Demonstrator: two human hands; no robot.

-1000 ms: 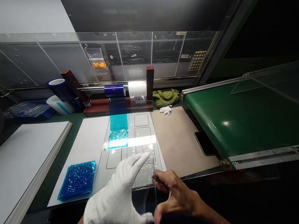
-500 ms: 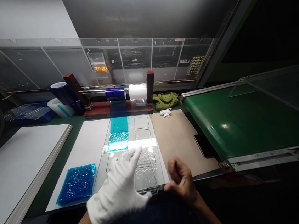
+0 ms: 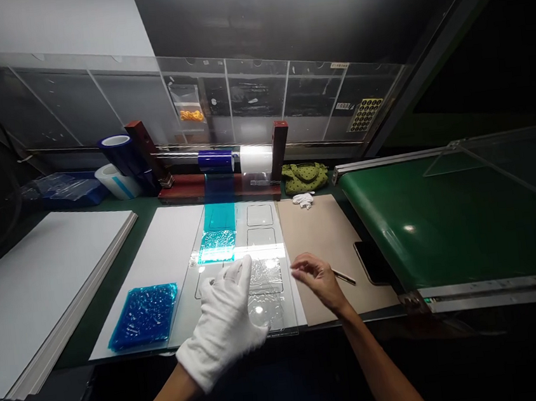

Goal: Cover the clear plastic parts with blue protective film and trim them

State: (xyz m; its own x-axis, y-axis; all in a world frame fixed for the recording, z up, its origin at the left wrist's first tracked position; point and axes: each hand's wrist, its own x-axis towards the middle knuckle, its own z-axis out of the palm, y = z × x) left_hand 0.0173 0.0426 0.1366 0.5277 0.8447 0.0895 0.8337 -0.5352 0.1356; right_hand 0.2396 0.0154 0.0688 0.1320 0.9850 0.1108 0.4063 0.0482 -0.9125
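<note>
My left hand (image 3: 228,323), in a white glove, is over the clear plate (image 3: 184,318). Its fingers are stretched forward and the thumb is held apart. My bare right hand (image 3: 322,281) hovers by the plate's right edge, thumb and fingers drawn together. A slim pen-like tool (image 3: 344,276) juts out past its back; the rest is hidden. Black-outlined rounded rectangles mark the plate. A turquoise film strip (image 3: 220,217) runs down from a blue film roll (image 3: 216,161) and ends in a crinkled patch (image 3: 218,246). Wrinkled clear film (image 3: 267,309) lies right of the glove.
A blue film stack (image 3: 143,317) lies left on white sheet. Further left is a thick stack of white sheets (image 3: 57,293). A wooden roll stand (image 3: 219,189) is behind the plate. Right are brown board (image 3: 317,233), a phone (image 3: 371,263) and a green conveyor belt (image 3: 443,227).
My right hand has moved up, and the pen-like tool now shows beside it. My left hand keeps nearly the same place on the plate. The whole view has shifted slightly.
</note>
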